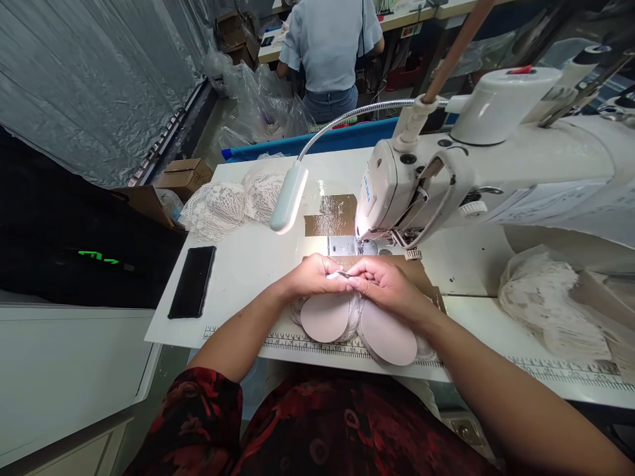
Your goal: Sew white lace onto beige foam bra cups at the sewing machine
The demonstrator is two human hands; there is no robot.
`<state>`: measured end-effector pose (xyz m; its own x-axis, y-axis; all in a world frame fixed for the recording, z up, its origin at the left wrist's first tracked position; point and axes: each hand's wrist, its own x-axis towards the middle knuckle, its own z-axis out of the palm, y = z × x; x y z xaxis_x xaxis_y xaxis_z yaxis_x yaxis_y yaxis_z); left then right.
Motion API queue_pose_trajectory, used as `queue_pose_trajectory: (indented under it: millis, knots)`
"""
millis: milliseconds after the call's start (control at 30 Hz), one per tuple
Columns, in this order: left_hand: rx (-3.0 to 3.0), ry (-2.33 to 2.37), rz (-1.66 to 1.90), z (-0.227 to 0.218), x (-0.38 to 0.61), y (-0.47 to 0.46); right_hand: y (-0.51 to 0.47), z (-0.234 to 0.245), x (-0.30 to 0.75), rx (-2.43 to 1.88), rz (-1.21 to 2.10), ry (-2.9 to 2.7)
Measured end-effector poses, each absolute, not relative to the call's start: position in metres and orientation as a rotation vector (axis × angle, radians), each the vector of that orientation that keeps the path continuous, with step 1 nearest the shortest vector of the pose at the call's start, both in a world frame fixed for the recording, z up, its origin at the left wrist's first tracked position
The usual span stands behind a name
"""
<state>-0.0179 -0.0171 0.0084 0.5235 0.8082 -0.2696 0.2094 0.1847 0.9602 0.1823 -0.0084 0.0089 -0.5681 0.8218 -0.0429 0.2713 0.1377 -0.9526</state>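
Observation:
A lace bra with two pale pink padded cups (325,318) lies on the table at its front edge, insides of the cups facing up. My left hand (317,274) pinches the bra's white upper edge between thumb and fingers. Close against it, my right hand (381,281) is also closed on that edge, the fingertips of both hands nearly meeting. A small dark, thin piece shows between the fingertips; its kind I cannot make out. Just beyond my hands is the needle area of a white sewing machine (387,192).
White lace bra pieces (218,208) lie at the left back, a black phone (192,282) nearer. A lamp (289,198) on a bendy neck hangs over the table. Bagged lace pieces (550,311) lie right. A ruler strip (288,342) runs along the front. A person (327,53) sits beyond.

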Motion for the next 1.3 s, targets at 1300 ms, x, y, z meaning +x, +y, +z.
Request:
queue_pose_trajectory:
  millis: [1300]
  knots:
    - [1.133, 1.009, 0.52, 0.014, -0.023, -0.015, -0.006, 0.014, 0.188, -1.027, 1.387, -1.974]
